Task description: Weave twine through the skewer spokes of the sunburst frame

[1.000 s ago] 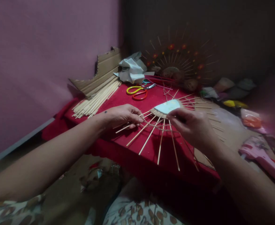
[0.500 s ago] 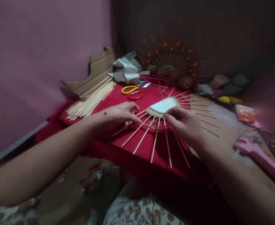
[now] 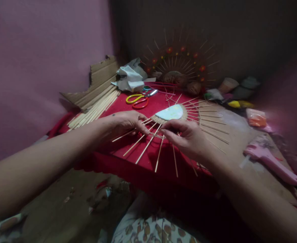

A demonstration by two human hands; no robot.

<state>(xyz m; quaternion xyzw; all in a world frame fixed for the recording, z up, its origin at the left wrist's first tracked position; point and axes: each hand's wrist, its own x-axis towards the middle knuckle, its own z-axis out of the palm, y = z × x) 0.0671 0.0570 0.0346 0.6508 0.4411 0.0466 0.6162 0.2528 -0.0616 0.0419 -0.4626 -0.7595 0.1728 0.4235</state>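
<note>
A sunburst piece lies on the red cloth (image 3: pixel 143 158): a pale blue half-disc (image 3: pixel 171 112) with a jute rim and several thin wooden sticks (image 3: pixel 147 145) fanning out. My left hand (image 3: pixel 127 122) rests on the left sticks, fingertips pinching at them near the rim. My right hand (image 3: pixel 189 138) is over the lower middle sticks, thumb and fingers pinched on a thin cord (image 3: pixel 156 135) woven across the sticks. Which single stick each hand grips is too dim to tell.
A bundle of loose sticks (image 3: pixel 94 109) lies by torn cardboard (image 3: pixel 97 81) at the left wall. Yellow and orange scissors (image 3: pixel 137 99), crumpled paper (image 3: pixel 130 78) and a finished sunburst with red flowers (image 3: pixel 181 65) stand behind. A pink glue gun (image 3: pixel 272 161) lies right.
The view has swung right, so everything sits further left. My right hand slid left along the sticks toward my left hand, drawing the cord with it. The left hand stays on the left sticks.
</note>
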